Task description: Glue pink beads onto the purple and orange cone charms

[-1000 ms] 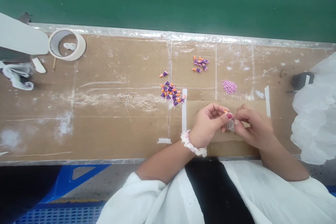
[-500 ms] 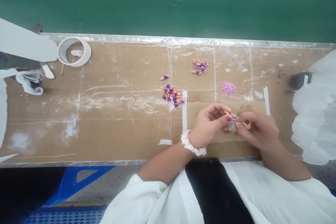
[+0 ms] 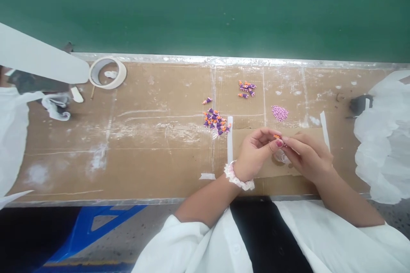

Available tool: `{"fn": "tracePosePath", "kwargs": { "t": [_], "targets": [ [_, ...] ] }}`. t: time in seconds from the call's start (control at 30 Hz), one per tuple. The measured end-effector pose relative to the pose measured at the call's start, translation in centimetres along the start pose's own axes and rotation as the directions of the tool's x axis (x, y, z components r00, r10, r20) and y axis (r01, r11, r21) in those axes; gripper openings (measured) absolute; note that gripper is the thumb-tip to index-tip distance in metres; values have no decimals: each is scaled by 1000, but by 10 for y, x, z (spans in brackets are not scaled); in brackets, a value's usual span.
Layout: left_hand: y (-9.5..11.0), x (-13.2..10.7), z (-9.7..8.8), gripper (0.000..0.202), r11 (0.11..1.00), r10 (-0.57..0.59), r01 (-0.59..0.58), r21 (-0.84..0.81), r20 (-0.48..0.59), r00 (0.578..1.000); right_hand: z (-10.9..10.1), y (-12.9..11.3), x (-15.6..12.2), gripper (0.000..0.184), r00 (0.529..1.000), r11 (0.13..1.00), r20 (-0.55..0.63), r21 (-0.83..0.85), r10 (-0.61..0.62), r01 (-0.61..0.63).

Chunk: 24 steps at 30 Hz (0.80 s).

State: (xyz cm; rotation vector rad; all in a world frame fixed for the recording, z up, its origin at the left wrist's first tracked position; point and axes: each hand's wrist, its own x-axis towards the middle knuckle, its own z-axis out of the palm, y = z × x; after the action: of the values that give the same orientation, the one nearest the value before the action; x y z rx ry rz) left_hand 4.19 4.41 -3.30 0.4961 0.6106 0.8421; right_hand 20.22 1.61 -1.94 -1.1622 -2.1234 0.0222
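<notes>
- Fingers (image 3: 271, 149) of the left hand (image 3: 251, 155): thumb and fingertips pinched on a small orange-topped piece (image 3: 276, 136). Right hand (image 3: 312, 160): thumb and index bunched at the same spot; what they grip, if anything, is hidden, so cannot tell.
- Dark green smooth surface (image 3: 205, 13): along the far side.
- Long brown cardboard work surface (image 3: 160, 175): scuffed, with whitish patches; both hands are over its near right part.
- White, thin, crumpled sheeting (image 3: 378, 153): at the right end, well apart from the right hand.
- Flat brown card mat (image 3: 241, 134): beneath the hands, white tape strips (image 3: 229, 136) at its sides.
- Cream-white tape roll (image 3: 121, 76): lying flat, far left.
- Larger cluster of purple cone-shaped figures with orange tops (image 3: 214, 121): just left of the mat; a single figure (image 3: 208, 100) lies near it, apart.
- Smaller cluster of like figures (image 3: 246, 88): farther back.
- Heap of tiny pink beads (image 3: 279, 113): just beyond the mat.
- Clear rounded item (image 3: 282, 158): below the fingertips, partly hidden.
- Progress (judged): the held piece appears mid-work. Two clusters suggest sorting by stage; which is finished cannot be told. Many beads remain loose.
</notes>
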Motion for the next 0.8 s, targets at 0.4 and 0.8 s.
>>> {"fn": "tracePosePath", "kwargs": {
  "t": [0.4, 0.8],
  "targets": [
    [11, 2, -4, 25, 983, 169, -175, -48, -101, 980, 6, -15, 43, 9, 853, 706, 187, 490, 487, -511],
    [17, 4, -1, 30, 982, 171, -166, -90, 52, 984, -3, -31, 28, 15, 728, 552, 277, 500, 628, -667]
  ]
}}
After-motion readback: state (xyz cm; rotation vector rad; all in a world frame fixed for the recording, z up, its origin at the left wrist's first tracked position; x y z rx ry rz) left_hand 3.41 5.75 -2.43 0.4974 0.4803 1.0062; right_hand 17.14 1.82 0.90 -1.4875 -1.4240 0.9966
